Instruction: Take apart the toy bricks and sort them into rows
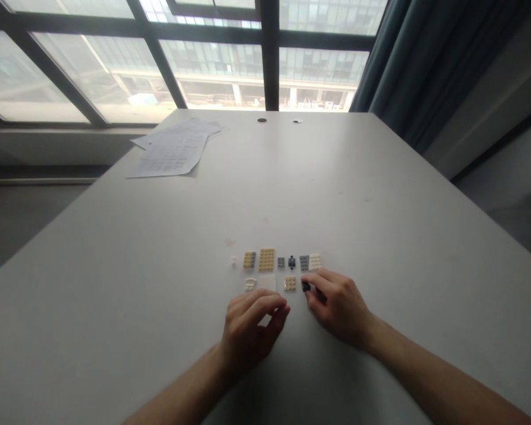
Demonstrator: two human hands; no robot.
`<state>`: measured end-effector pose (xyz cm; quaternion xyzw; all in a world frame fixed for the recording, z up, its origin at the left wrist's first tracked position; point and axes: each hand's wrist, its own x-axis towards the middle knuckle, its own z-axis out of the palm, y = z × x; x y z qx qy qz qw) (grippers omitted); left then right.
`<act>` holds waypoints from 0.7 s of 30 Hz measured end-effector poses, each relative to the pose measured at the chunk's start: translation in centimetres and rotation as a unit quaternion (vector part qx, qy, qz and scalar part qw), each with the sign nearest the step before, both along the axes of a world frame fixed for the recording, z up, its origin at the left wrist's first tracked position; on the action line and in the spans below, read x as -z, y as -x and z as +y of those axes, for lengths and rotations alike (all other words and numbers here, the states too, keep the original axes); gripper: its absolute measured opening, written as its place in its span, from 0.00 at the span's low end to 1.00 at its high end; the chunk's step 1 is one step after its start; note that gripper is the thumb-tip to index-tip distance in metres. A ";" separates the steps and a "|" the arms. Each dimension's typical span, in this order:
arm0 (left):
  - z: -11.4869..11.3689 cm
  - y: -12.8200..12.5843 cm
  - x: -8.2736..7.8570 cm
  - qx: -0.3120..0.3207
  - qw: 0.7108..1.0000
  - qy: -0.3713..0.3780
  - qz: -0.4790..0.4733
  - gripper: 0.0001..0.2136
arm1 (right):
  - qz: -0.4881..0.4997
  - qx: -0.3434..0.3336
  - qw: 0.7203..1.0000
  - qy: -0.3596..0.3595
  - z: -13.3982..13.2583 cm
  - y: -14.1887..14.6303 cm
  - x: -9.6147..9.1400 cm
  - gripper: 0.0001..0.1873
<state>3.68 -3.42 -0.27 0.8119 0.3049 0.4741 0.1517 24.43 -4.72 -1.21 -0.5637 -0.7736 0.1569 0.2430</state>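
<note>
My right hand has thumb and fingers closed around a small black building brick at the right end of the front row. Beside it, to the left, lies a tan studded plate. My left hand is closed in a pinch, thumb tip against fingertip, and no piece shows in it. Just beyond its knuckles are a white flat tile and a small cream piece. The back row holds a tan-and-grey plate, a larger tan plate and a dark grey plate.
Farther right in that row are a black piece with knobs, a grey wedge plate and a white studded plate. A tiny white piece ends it at left. Papers lie at the far left of the white table.
</note>
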 end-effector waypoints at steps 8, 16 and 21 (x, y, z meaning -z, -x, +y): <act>0.3 0.0 0.0 0.001 1.000 0.009 -0.013 0.10 | 0.067 0.020 0.997 -0.011 0.1 -0.1 -0.3 0.12; 1.1 -0.1 -0.2 -0.048 0.998 -0.032 0.018 0.08 | 0.060 0.078 0.993 -0.065 2.0 -2.1 -0.5 0.10; 1.7 0.3 -0.1 -0.099 0.988 -0.055 0.102 0.08 | 0.020 0.075 0.997 -0.013 3.0 -3.1 -0.2 0.21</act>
